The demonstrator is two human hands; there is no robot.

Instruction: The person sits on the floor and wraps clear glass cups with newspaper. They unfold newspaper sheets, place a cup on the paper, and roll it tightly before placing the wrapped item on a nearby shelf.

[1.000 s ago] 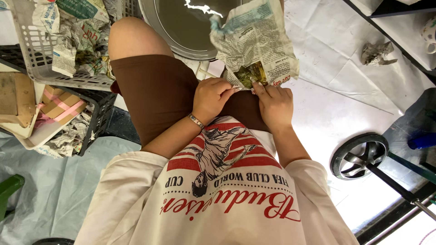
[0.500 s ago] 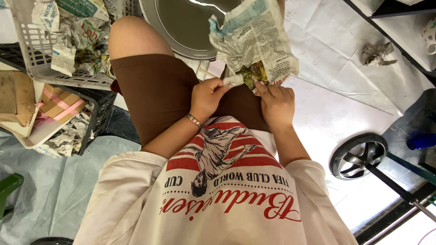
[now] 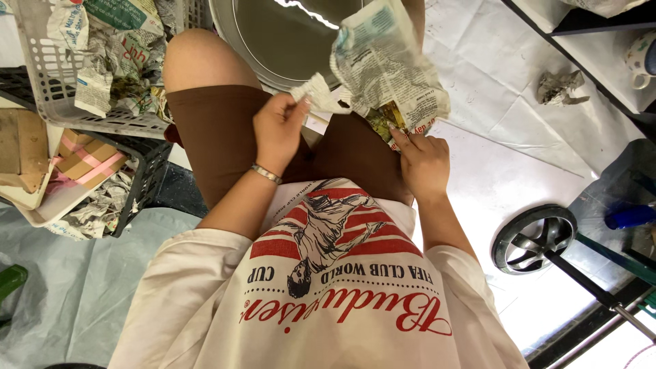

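Newspaper bundle (image 3: 389, 68) pinched at its lower edge by right hand (image 3: 424, 160), torn strip (image 3: 316, 92) in left hand (image 3: 277, 126).

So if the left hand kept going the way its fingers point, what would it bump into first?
The left hand points up and to the right, pinching a torn strip of newspaper. Straight on it would probably meet the crumpled newspaper bundle held by the right hand, though depth is hard to judge.

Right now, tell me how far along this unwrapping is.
Done: crumpled sheets lie in the grey basket. In hand: the left hand pinches a loose paper strip; the right hand grips the newspaper bundle, a greenish thing showing at its open corner. Left: newspaper covers most of it.
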